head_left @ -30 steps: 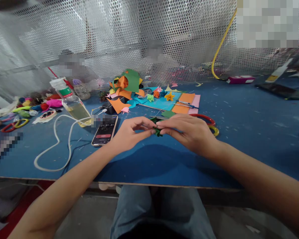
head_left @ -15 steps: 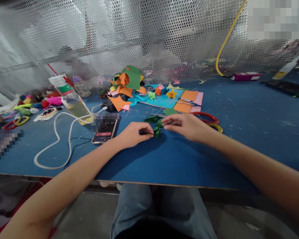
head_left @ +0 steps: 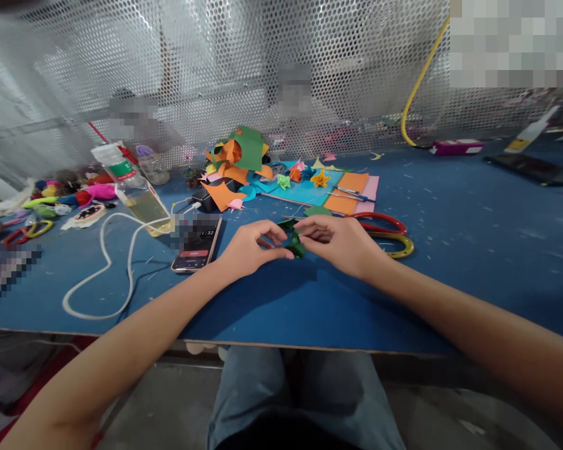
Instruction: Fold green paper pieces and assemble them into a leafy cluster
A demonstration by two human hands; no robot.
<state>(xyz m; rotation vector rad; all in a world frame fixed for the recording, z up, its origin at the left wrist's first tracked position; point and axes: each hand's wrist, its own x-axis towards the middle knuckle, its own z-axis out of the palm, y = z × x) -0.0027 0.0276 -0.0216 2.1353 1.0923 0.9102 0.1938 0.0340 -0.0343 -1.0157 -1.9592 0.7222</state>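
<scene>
Between my hands, just above the blue table, is a small dark green folded paper piece (head_left: pixel 297 250), partly hidden by fingers. My left hand (head_left: pixel 258 247) curls in from the left with its thumb tip against the piece. From the right, the bent fingers and thumb of my right hand (head_left: pixel 340 244) close on the same piece. A dark green paper scrap (head_left: pixel 287 225) lies just behind the fingertips, with a flat green paper piece (head_left: pixel 318 211) beyond it. Scissors with red and yellow handles (head_left: pixel 406 247) lie beside and partly behind my right hand.
A phone (head_left: pixel 197 245), a white cable (head_left: pixel 106 262) and a bottle of yellowish liquid (head_left: pixel 143 197) are on the left. Behind my hands lie orange sheets (head_left: pixel 341 192), small folded paper stars (head_left: pixel 319 179) and a paper scrap heap (head_left: pixel 248 150). Perforated metal (head_left: pixel 244 62) bounds the back.
My right hand has moved in to the left and its fingers now close on the green paper piece. My left finger and thumb have spread slightly, the thumb staying at the piece.
</scene>
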